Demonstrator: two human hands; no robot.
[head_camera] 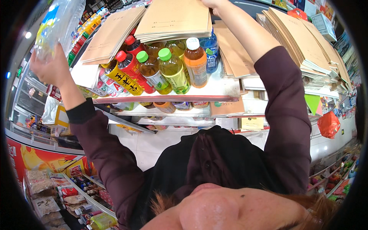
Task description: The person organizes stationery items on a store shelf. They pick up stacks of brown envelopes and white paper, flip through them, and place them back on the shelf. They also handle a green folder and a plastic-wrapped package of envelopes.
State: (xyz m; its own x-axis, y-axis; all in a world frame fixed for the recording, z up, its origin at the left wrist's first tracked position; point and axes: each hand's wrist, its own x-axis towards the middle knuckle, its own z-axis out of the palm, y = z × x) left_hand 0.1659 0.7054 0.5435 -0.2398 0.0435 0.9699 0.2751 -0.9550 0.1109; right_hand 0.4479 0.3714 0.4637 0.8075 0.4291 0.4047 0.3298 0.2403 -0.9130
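Note:
My left hand (51, 69), raised at the far left, grips the lower end of a large clear plastic bottle (54, 31) with a blue and yellow label; its top runs out of view. At the top edge, my right hand (215, 5) is partly cut off, its fingers closed on the corner of a stack of kraft-paper booklets (175, 20). That stack lies over several drink bottles. Below its near edge stand green-capped tea bottles (174, 70), a white-capped orange-labelled bottle (195, 64), red-capped bottles (129, 67) and a blue bottle (210, 51).
The bottles stand on a white shelf (214, 89) with a red front edge. Another kraft booklet stack (115, 31) leans on the left; more stacks (302, 40) fill the right. Lower shelves (184, 119) sit beneath. A red plastic bag (328, 125) hangs at right. Snack shelves (77, 198) stand at lower left.

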